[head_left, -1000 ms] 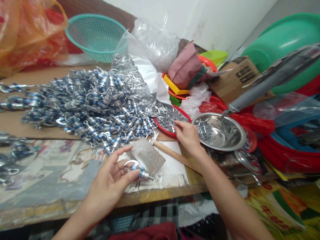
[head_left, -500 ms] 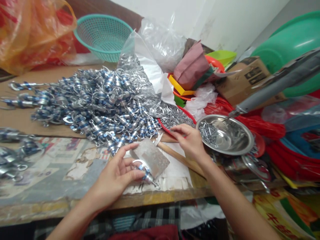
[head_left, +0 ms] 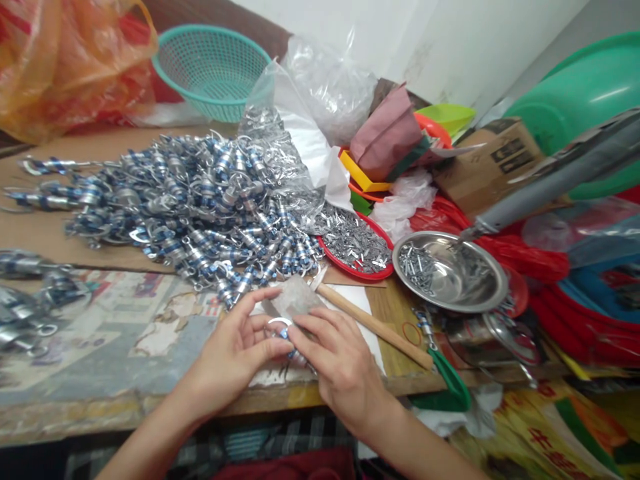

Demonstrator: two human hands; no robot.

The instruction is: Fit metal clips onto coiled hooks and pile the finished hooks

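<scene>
My left hand (head_left: 235, 357) pinches a small silver-and-blue metal swivel clip (head_left: 278, 329) near the table's front edge. My right hand (head_left: 336, 363) has its fingertips on the same clip, over a flat grey metal block (head_left: 295, 298). Whether it holds a small part from the tray is hidden by the fingers. A large heap of the same blue and silver clips (head_left: 190, 200) lies behind my left hand. A red tray of small metal pieces (head_left: 356, 243) and a steel bowl of screws (head_left: 450, 272) stand beyond my right hand.
A wooden-handled tool (head_left: 373, 326) lies beside the block, a green-handled tool (head_left: 447, 377) at the table edge. A grey power tool (head_left: 550, 180) points into the bowl. At the back are a teal basket (head_left: 213, 67), plastic bags, a cardboard box (head_left: 493, 167) and green and red basins.
My right hand has left the red tray and come back toward me, meeting my left hand at the clip. The left hand has stayed in place with the clip.
</scene>
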